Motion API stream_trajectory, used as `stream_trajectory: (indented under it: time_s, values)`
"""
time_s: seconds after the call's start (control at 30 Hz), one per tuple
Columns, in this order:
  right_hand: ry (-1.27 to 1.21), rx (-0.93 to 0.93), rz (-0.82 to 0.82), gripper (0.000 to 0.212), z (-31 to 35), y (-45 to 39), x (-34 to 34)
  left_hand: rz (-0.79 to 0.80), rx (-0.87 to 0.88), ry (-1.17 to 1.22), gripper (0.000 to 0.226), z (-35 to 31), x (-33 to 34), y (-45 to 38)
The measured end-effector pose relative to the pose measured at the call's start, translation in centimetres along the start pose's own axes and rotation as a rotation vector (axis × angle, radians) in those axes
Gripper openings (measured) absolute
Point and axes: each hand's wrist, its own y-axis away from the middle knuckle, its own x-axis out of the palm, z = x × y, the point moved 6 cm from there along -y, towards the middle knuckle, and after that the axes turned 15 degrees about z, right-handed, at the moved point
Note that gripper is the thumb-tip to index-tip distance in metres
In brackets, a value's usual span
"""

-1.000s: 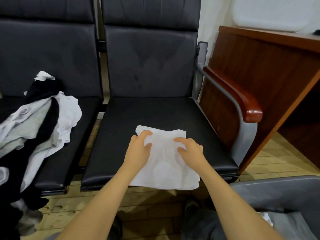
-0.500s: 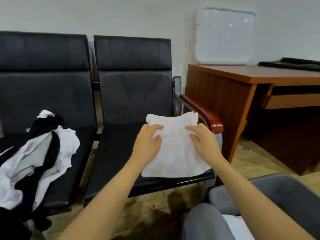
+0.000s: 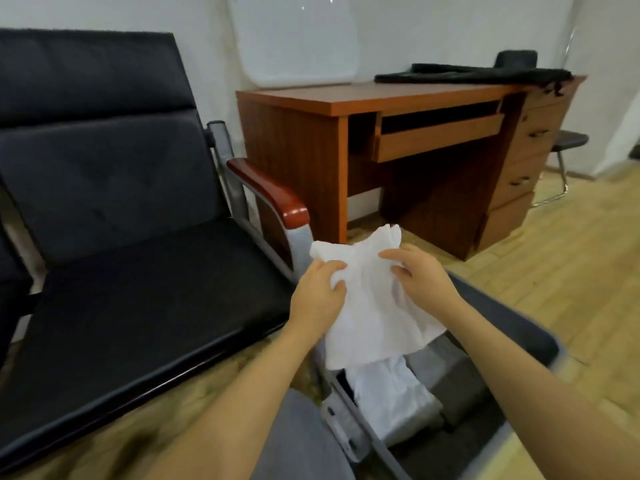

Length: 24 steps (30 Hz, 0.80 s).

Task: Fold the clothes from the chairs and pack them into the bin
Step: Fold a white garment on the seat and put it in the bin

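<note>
Both hands, left (image 3: pixel 320 296) and right (image 3: pixel 420 273), grip a folded white cloth garment (image 3: pixel 374 317) in the air above the open grey plastic bin (image 3: pixel 512 327), beside the black padded chair (image 3: pixel 138 271).

Wooden floor (image 3: pixel 571 271) underfoot, carrying a black chair (image 3: pixel 138 289), a brown desk (image 3: pixel 346 98) and a grey bin (image 3: pixel 512 327) just beside the chair. On the desk lies a dark cloth (image 3: pixel 467 77); white folded clothes (image 3: pixel 391 400) sit inside the bin.
</note>
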Motion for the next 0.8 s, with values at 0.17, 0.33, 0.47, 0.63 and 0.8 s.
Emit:
stream_trajectory:
  time_s: [0.17, 0.33, 0.47, 0.63, 0.8]
  values:
    - [-0.070, 0.110, 0.141, 0.035, -11.5, 0.6, 3.7, 0.249, -0.086, 0.024, 0.034, 2.5, 11.6, -4.8]
    - [-0.006, 0.254, 0.298, 0.035, -20.7, 0.1, 8.6, 0.459, -0.267, 0.123, 0.034, 6.8, 21.8, -8.2]
    - [0.131, 0.281, 0.411, 0.042, -26.7, -1.4, 12.1, 0.642, -0.350, 0.115, 0.033, 9.8, 29.0, -10.8]
    - [0.228, 0.278, 0.500, 0.034, -33.1, -4.5, 15.9, 0.696, -0.388, 0.249, 0.029, 13.6, 36.2, -14.7]
    - [0.379, 0.302, 0.511, 0.032, -37.4, -6.5, 18.9, 0.663, -0.469, 0.425, 0.039, 17.2, 41.9, -16.0]
